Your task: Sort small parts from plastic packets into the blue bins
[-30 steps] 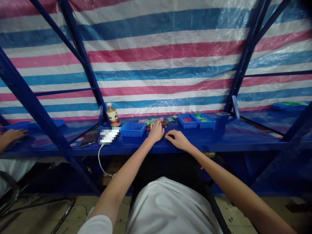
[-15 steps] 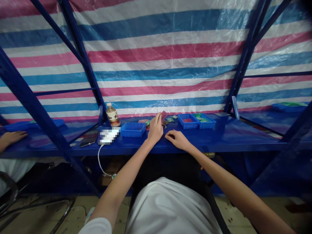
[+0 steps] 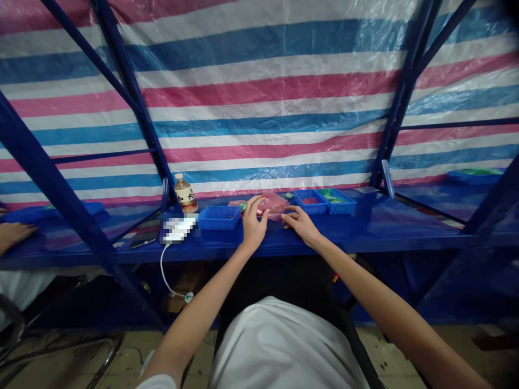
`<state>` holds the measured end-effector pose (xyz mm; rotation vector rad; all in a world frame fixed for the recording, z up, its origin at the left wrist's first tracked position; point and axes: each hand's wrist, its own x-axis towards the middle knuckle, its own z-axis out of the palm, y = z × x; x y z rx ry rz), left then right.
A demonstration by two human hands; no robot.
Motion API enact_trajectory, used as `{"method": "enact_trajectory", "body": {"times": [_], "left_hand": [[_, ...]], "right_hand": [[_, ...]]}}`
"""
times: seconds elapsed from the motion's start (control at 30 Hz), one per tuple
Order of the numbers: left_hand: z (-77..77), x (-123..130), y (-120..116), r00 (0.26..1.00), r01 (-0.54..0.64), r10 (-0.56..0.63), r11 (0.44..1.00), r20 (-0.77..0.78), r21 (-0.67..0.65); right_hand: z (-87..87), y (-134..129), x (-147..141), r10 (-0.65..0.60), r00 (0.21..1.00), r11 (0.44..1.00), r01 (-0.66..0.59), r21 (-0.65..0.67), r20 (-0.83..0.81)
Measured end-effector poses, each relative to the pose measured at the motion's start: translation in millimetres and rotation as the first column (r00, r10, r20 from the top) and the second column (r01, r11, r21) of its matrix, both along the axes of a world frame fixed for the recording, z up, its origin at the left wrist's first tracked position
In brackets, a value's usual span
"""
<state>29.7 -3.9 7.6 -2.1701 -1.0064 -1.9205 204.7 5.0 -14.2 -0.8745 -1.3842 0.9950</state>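
A translucent pink plastic bag (image 3: 274,205) is spread between my hands above the blue table. My left hand (image 3: 253,228) is closed on its left side, thumb in front and fingers behind. At the bag's right edge, the fingers of my right hand (image 3: 302,225) are pinched together on or against it; a small piece under them is too small to name. The bag and hands cover the pile of small metal parts behind. Left of my hands sits a blue plastic tray (image 3: 219,222); a blue tray with pink contents (image 3: 320,209) stands to their right.
Another blue tray with green packets (image 3: 344,209) adjoins the pink one. On the left are a drink bottle (image 3: 186,195), a phone (image 3: 145,235) and a blurred-out white item with a cable (image 3: 163,270). Blue metal posts flank the table (image 3: 389,232). Another person's hand (image 3: 18,233) rests far left.
My left hand has turned and lowered, bringing the pink bag down and flat across. My right hand has risen slightly to the bag's right edge. The metal parts have become covered.
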Motion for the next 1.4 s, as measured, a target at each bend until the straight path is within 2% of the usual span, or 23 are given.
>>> {"method": "enact_trajectory", "body": {"times": [0.17, 0.3, 0.47, 0.57, 0.7, 0.8, 0.93, 1.07, 1.13, 1.27, 1.4], "left_hand": [[-1.9, -4.2, 2.9, 0.980, 0.199, -0.196, 0.964, 0.036, -0.176], [-7.8, -8.4, 7.3, 0.945, 0.319, -0.283, 0.906, 0.162, -0.278], [-10.2, -12.0, 4.7, 0.926, 0.377, -0.305, 0.767, 0.223, -0.519], [-9.0, -12.2, 2.1, 0.927, 0.374, -0.280, 0.747, 0.251, -0.550], [-9.3, -12.2, 1.2, 0.899, 0.435, -0.304, 0.711, 0.315, -0.553], [-10.7, -12.4, 1.8, 0.882, 0.468, -0.317, 0.680, 0.349, -0.565], [-12.2, -13.2, 3.8, 0.891, 0.449, -0.295, 0.686, 0.345, -0.572], [-14.4, -15.7, 7.9, 0.888, 0.459, -0.369, 0.711, 0.274, -0.533], [-15.8, -17.3, 9.8, 0.881, 0.471, -0.415, 0.729, 0.226, -0.497], [-18.3, -19.7, 11.7, 0.892, 0.448, -0.424, 0.783, 0.158, -0.432], [-21.6, -20.6, 14.1, 0.896, 0.442, -0.418, 0.798, 0.151, -0.410]], "right_hand": [[1.3, -4.0, 0.2, 0.171, 0.985, 0.985, -0.171, -0.008, 0.021], [1.9, -6.5, 0.5, 0.119, 0.989, 0.992, -0.121, 0.020, 0.082], [1.3, -7.2, 2.8, 0.106, 0.974, 0.988, -0.125, 0.086, 0.199], [1.0, -7.7, 2.8, 0.123, 0.969, 0.984, -0.147, 0.098, 0.216], [1.9, -9.8, 1.1, 0.162, 0.973, 0.977, -0.182, 0.114, 0.165], [2.6, -10.5, 0.2, 0.132, 0.976, 0.981, -0.154, 0.122, 0.171], [3.7, -10.7, 0.7, 0.072, 0.972, 0.984, -0.106, 0.145, 0.225], [6.5, -11.9, 2.0, 0.010, 0.962, 0.973, -0.073, 0.221, 0.272], [7.7, -12.2, 2.6, -0.015, 0.956, 0.960, -0.068, 0.270, 0.293], [7.8, -11.5, 3.4, -0.074, 0.944, 0.934, -0.046, 0.354, 0.320], [7.7, -12.1, 3.8, -0.078, 0.944, 0.926, -0.051, 0.374, 0.321]]}}
